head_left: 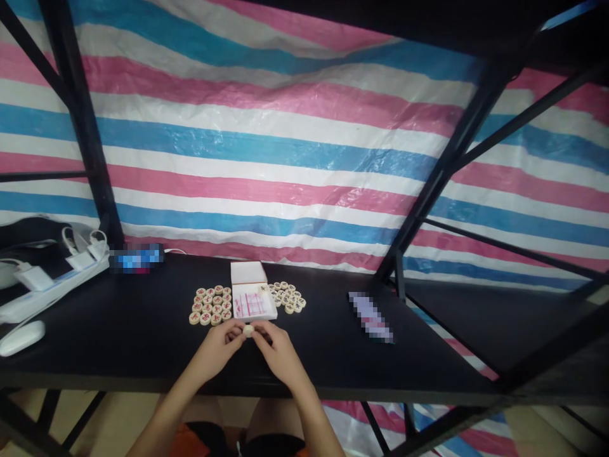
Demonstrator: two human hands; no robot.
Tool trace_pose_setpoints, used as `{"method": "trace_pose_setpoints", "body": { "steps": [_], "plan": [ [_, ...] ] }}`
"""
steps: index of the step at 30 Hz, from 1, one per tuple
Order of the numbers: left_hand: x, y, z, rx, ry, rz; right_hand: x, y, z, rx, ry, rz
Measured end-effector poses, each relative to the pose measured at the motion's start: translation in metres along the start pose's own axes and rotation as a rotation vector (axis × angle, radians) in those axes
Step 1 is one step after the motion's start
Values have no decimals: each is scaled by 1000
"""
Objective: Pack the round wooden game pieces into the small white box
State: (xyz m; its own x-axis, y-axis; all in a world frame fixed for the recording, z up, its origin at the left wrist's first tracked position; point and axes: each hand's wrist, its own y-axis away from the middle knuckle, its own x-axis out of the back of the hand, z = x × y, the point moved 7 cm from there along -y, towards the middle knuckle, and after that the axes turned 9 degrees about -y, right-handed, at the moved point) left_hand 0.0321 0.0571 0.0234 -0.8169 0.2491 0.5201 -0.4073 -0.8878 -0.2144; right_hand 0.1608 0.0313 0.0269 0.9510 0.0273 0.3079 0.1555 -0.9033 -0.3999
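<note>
Between the fingertips of my left hand [222, 343] and my right hand [273, 343] is one round, pale Chinese chess piece [248, 331]; both hands pinch it just in front of an open white box [276, 313]. Inside the box lies a white sheet [252, 305] with red lines, and a single dark-marked piece [263, 289] rests at its upper right corner. Left of the box, red-character pieces [206, 309] stand in neat rows. Dark-character pieces [288, 298] sit in a looser cluster to its right. Which character the held piece bears, I cannot tell.
A white power strip [57, 289] with plugs and cables runs along the left, near a white rounded device [22, 339]. Two blurred-out objects lie on the black table [323, 362], one back left, one right. Black metal frame posts [83, 127] flank a striped sheet [266, 139].
</note>
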Motion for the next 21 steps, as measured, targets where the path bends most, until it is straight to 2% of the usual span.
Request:
{"method": "trace_pose_setpoints", "body": {
  "steps": [4, 8, 16, 21],
  "plan": [
    [1, 1, 3, 4, 21, 1, 2, 0, -1, 1, 71, 26],
    [2, 2, 4, -16, 81, -8, -1, 1, 0, -44, -8, -27],
    [2, -2, -14, 13, 85, 61, -1, 2, -4, -24, -79, -13],
    [1, -1, -14, 39, 53, 66, -1, 2, 4, -68, -113, -5]
  ]
}}
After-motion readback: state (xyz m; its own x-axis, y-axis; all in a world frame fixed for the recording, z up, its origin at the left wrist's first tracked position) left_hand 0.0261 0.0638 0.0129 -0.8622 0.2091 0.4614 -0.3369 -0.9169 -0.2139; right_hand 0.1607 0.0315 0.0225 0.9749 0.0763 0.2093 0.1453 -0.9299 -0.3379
